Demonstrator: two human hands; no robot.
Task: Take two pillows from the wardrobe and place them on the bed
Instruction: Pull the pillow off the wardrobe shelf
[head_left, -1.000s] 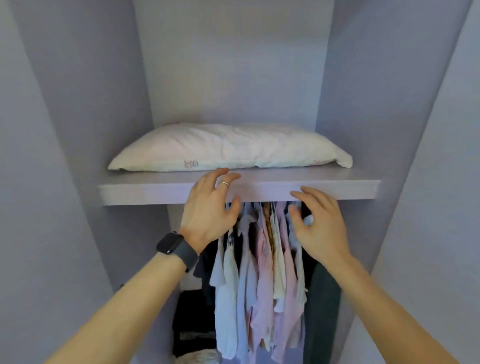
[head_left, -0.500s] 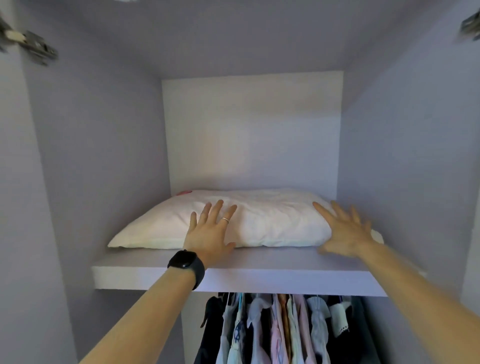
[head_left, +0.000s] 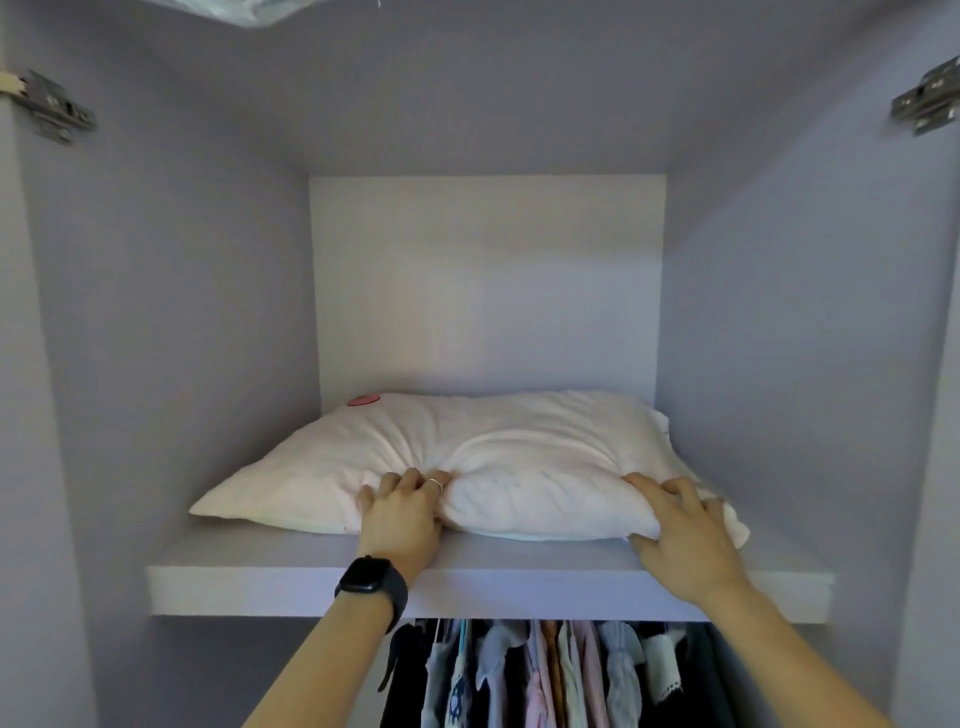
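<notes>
1. Gripping pillow with both hands on wardrobe shelf. Left hand curled tight, bunching fabric at middle of pillow's front side. Right hand curled over its front right corner, thumb low at the edge.
2. Lying flat across the shelf, taking up most of the width. Front side set just back from shelf's front edge, right corner nearly at it.
3. Probably holding mostly cover on the left, not filling. Hard pull could stretch the cover and leave the bulk behind, or slip free.
4. Nothing holding the left end. Could sag on the way out, drag over shelf's front edge, drop onto hanging clothes below.
5. Reaching overhead: could tip down toward the face and block sight while stepping back.
6. Could catch on door hinge if swung wide to the right.
7. Only one pillow seen here; second not in view. Risk of coming up one short unless found elsewhere.
</notes>
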